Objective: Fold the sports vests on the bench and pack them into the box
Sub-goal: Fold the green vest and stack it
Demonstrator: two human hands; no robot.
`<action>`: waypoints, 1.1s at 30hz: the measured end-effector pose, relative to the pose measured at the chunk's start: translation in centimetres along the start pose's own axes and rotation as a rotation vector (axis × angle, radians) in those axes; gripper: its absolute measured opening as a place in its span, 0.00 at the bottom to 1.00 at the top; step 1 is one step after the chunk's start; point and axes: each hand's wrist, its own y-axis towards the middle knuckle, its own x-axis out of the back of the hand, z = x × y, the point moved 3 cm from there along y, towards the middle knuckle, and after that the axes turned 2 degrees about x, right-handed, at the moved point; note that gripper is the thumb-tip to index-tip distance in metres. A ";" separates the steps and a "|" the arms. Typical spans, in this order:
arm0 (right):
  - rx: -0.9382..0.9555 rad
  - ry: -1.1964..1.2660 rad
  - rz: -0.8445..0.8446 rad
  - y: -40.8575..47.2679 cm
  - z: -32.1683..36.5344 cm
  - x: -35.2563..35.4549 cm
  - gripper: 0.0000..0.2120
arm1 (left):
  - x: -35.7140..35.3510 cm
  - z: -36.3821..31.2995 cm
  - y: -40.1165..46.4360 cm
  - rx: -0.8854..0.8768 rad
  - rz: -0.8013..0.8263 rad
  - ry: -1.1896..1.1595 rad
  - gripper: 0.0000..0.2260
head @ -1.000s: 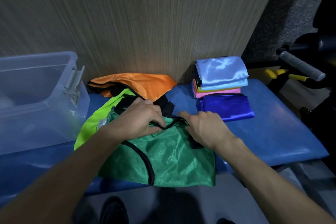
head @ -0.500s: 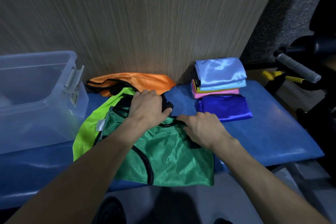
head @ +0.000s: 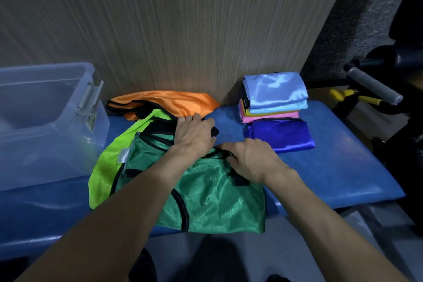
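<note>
The dark green mesh vest [head: 206,199] with black piping lies flat across the front edge of the blue padded bench [head: 343,167], its hem overhanging slightly, a white label showing at its left side. The left hand [head: 194,135] presses the far shoulder straps with its fingers curled over the black trim — it has reached farther toward the wall than a second ago, when it sat on the neckline. The right hand [head: 249,158] holds the neckline, fingers bent onto the fabric, and has hardly moved. Under the green vest lies a lime-green vest [head: 107,162], and behind that an orange vest [head: 174,103] against the wood-grain wall [head: 183,30]. At the bench's left end stands the clear plastic box [head: 45,121]; toward the right back corner — a stack of folded vests [head: 274,103], light blue on top, royal blue in front.
</note>
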 end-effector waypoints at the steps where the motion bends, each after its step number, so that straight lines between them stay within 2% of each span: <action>1: 0.005 0.022 0.002 0.0 -0.1 0.0 0.23 | 0.2 0.1 0.1 -0.008 -0.002 -0.020 0.14; 4: 0.019 0.051 0.012 -0.2 -0.4 0.0 0.25 | 0.7 0.5 0.2 -0.023 -0.010 -0.100 0.07; 8: 0.019 0.085 0.015 -0.4 -0.5 -0.1 0.25 | 0.8 1.1 0.4 -0.024 0.026 -0.185 0.07; 12: 0.011 0.090 0.024 -0.6 -0.5 0.0 0.25 | 1.4 1.5 0.5 -0.009 -0.011 0.014 0.10; 14: 0.006 0.092 0.023 -0.7 -0.5 0.0 0.25 | 1.4 1.6 0.4 -0.013 0.015 0.032 0.11; 22: 0.016 0.096 0.014 -0.5 -0.6 -0.2 0.25 | 1.9 3.5 0.5 -0.001 0.136 -0.504 0.06; 24: 0.019 0.102 0.007 -0.5 -0.6 -0.2 0.25 | 1.8 3.6 0.3 -0.024 0.237 -0.544 0.09; 26: 0.021 0.114 0.008 -0.6 -0.6 -0.2 0.25 | 1.7 3.3 -0.1 -0.030 0.300 -0.480 0.13; 29: 0.021 0.116 0.007 -0.7 -0.6 -0.1 0.25 | 1.8 2.9 -0.6 -0.032 0.309 -0.404 0.20; 33: 0.012 0.118 0.029 -0.8 -0.5 -0.2 0.25 | 1.8 2.6 -0.8 -0.079 0.242 -0.527 0.28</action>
